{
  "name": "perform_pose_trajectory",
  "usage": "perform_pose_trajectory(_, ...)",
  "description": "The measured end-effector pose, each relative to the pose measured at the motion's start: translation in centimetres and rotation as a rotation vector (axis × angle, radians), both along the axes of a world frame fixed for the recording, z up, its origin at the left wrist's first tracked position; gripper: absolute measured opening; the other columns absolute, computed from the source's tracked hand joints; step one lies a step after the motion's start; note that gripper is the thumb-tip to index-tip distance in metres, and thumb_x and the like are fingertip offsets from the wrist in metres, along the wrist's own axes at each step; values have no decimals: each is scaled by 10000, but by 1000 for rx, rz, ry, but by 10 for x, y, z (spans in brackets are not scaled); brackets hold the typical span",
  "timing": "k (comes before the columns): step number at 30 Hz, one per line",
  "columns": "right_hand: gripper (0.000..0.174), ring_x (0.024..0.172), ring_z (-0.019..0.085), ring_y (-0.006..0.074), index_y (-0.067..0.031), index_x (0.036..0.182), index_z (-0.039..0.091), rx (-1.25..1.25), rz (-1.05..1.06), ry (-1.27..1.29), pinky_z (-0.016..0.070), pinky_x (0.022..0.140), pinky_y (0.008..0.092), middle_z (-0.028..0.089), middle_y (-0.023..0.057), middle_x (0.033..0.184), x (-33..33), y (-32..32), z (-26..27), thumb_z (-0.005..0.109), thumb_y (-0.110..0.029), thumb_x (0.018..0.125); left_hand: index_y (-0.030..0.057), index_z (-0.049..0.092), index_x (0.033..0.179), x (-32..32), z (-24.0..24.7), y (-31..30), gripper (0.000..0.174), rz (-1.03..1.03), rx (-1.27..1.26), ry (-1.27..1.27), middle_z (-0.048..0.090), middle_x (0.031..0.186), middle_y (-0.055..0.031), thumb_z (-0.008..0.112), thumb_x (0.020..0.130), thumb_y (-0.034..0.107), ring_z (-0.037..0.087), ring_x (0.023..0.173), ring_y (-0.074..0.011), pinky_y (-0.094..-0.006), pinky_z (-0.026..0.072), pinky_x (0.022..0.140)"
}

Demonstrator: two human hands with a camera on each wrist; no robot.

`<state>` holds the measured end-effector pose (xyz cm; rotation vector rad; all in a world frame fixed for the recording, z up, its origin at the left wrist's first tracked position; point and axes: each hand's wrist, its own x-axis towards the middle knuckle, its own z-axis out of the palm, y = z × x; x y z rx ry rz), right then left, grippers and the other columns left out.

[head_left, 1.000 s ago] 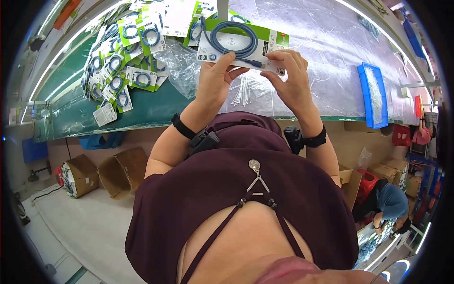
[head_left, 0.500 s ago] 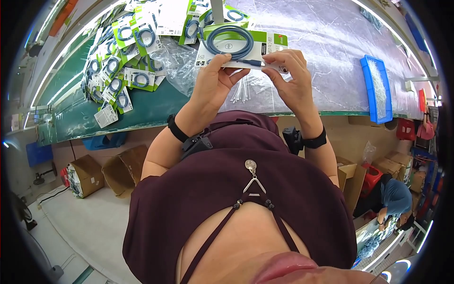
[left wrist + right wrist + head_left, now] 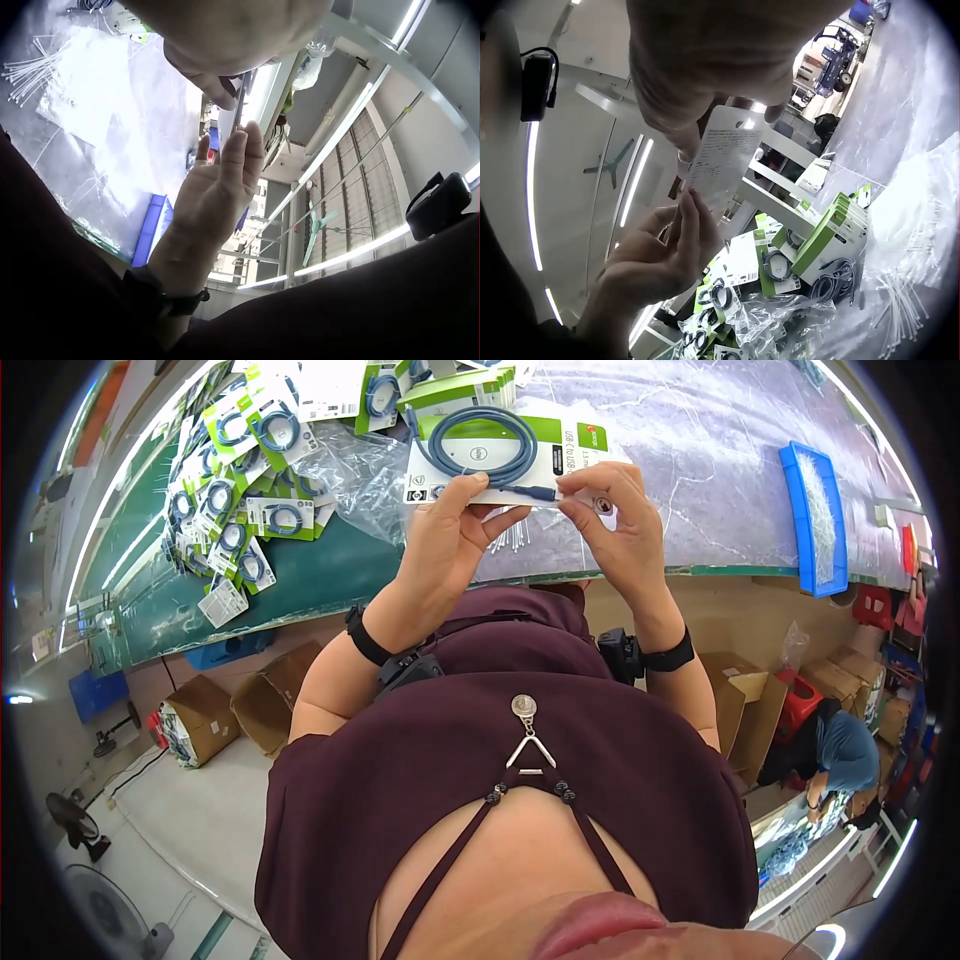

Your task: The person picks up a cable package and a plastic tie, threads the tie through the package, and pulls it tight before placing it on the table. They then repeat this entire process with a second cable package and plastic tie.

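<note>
Just now, our right hand (image 3: 625,530) has drawn its finger and thumb closer together than they were a second ago, beside the plug (image 3: 535,492) at the lower edge of the card (image 3: 548,432). Their tips nearly meet; we cannot tell whether they pinch the card edge, something small there, or nothing yet. Our left hand (image 3: 445,545) keeps its grip, thumb on the front and fingers behind, at the card's lower left.

Over that same second the card has come more level, its print easier to read, while the coiled cable (image 3: 530,445) has stayed on its face. It is held up above the near side of the counter (image 3: 700,490), between both hands.

For the work, we take this as attention narrowing to the plug end: the left hand steadies, the right does the fine part. The coil looks well seated, so our main care would be not to bend the card.

Meanwhile a neat stack of packs (image 3: 460,392) shows more fully behind the card, and the white strips (image 3: 515,538) below it are more hidden than before.
</note>
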<state>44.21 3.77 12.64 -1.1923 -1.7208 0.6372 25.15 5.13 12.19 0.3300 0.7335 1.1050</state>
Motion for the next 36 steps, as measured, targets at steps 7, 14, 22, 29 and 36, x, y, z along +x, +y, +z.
perform_pose_trajectory(7,263,912,514,180,-122,963,656,206,-138,-385,382,795,301,591,24,958,-3,3,-2,714,-112,707,-29,540,1083,17,-23,-2,225,-69,29,31,608,1049,-119,532,879,66,622,936,-214,-380,546,833)
perform_pose_trajectory(14,258,858,549,187,-116,954,656,294,-35,-524,370,788,324,575,12,912,0,14,-15,697,-128,700,4,529,1123,32,-40,-5,220,-80,113,-2,609,1043,-113,520,906,41,626,915,-192,-350,556,798)
perform_pose_trajectory(22,268,838,559,208,-109,966,655,136,52,-509,383,819,360,583,28,904,-12,-4,-4,675,-99,698,19,516,1143,24,-50,-9,263,-59,136,84,618,1002,-81,561,885,36,633,842,-161,-285,564,686)
perform_pose_trajectory(29,285,857,558,206,-131,998,649,527,131,-603,413,831,401,591,25,938,-16,36,38,667,-104,716,19,462,1192,14,-48,-12,374,-121,367,426,602,991,-61,607,847,30,617,843,-130,-253,559,625)
perform_pose_trajectory(36,297,867,554,200,-145,1022,647,579,163,-604,438,804,373,582,12,930,-30,45,22,670,-107,729,40,413,1242,8,-39,-23,449,2,345,170,566,1063,-58,619,844,34,601,900,-138,-266,558,684)
